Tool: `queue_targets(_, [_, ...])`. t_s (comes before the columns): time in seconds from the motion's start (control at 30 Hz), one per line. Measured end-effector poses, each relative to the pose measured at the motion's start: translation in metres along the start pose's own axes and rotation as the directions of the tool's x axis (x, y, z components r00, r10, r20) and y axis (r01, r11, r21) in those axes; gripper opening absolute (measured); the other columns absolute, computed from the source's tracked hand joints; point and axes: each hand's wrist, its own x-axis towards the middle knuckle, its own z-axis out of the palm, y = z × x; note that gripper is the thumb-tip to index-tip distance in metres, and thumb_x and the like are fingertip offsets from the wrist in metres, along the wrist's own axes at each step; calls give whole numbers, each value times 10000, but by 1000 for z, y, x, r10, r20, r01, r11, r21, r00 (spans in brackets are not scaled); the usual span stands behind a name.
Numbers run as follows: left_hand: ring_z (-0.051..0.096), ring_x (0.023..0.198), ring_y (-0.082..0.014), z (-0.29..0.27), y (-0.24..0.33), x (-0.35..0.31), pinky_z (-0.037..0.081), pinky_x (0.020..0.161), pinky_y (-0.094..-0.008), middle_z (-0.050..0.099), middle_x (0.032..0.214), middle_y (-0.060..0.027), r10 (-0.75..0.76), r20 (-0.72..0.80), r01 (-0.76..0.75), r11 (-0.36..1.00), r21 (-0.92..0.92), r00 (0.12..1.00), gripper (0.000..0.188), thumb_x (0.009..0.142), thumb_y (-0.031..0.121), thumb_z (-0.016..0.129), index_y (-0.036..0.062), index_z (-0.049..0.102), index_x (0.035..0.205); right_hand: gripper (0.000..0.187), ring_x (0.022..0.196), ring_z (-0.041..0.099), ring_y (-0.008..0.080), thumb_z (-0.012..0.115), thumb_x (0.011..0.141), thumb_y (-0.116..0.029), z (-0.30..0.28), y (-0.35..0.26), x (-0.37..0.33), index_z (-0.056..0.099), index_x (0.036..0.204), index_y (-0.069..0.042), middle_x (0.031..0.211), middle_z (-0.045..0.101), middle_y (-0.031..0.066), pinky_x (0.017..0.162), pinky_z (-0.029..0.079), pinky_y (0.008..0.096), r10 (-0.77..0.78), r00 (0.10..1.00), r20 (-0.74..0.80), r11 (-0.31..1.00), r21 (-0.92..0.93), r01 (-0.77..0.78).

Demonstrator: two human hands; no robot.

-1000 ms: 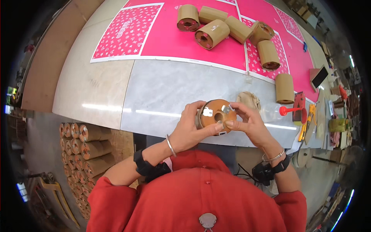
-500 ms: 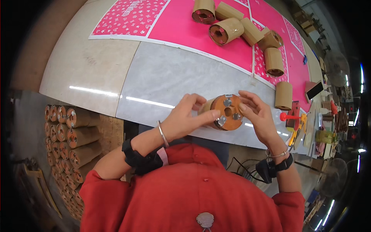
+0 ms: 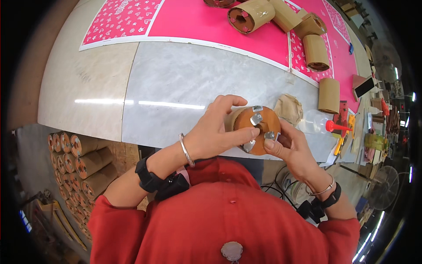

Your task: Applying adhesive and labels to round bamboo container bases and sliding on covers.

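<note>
A brown cardboard tube (image 3: 271, 119) lies at the near edge of the table, its round orange-brown end turned toward me. That end has a centre hole and several shiny metal tabs (image 3: 256, 119) around it. My left hand (image 3: 218, 130) is closed around the tube's left side, the thumb stretched across the end next to the hole. On the right, my right hand (image 3: 293, 147) grips the rim, with its thumb pressed on the lower right tab and its fingers partly hidden behind the tube.
A crumpled tan paper piece (image 3: 289, 109) and a clear bottle (image 3: 315, 122) with a red nozzle stand right of my hands. Farther off, several cardboard tubes (image 3: 315, 49) rest on pink printed sheets (image 3: 193, 26). More tubes (image 3: 94, 163) are stacked at lower left.
My right hand has moved down along the tube's end, its thumb now on the lower right tab. The tube's end has turned, and the view has shifted, bringing the bottle and crumpled paper into sight.
</note>
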Motion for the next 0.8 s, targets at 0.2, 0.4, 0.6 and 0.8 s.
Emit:
queue_targets(0.2, [452,1035,-361,11,-16,3,381,929,-428,512,1104,-150,202,-114,-173,960,220,973,574,705,318,683,73,504,1193,415,1068,474,149,673,855,-131,4,13,7,431,1171,-12,1087,504,91,795,518,297,7,999,-53,989,-144,-15])
queue_targets(0.4, [465,1031,-355,5,-13,14,395,891,-442,519,1119,-152,277,-62,-249,926,283,959,554,725,339,686,74,514,1181,405,1070,477,147,664,853,-88,-1,11,12,437,1182,-22,1101,497,101,806,510,283,8,999,-49,999,-38,-10])
queue_targets(0.6, [439,1140,-331,-1,-19,0,353,987,-402,474,1211,-186,212,-22,-203,955,215,977,831,662,498,782,15,465,1259,472,1059,531,155,659,830,-85,9,15,13,451,1242,14,1144,543,94,877,485,322,-63,995,-78,995,-84,56])
queue_targets(0.8, [465,1074,-366,23,-56,-8,369,952,-411,487,1210,-179,530,-201,-379,779,499,824,1013,508,457,848,13,404,1303,524,1124,522,185,604,826,-61,3,25,1,419,1307,34,1242,517,123,907,461,328,-35,992,-119,994,95,46])
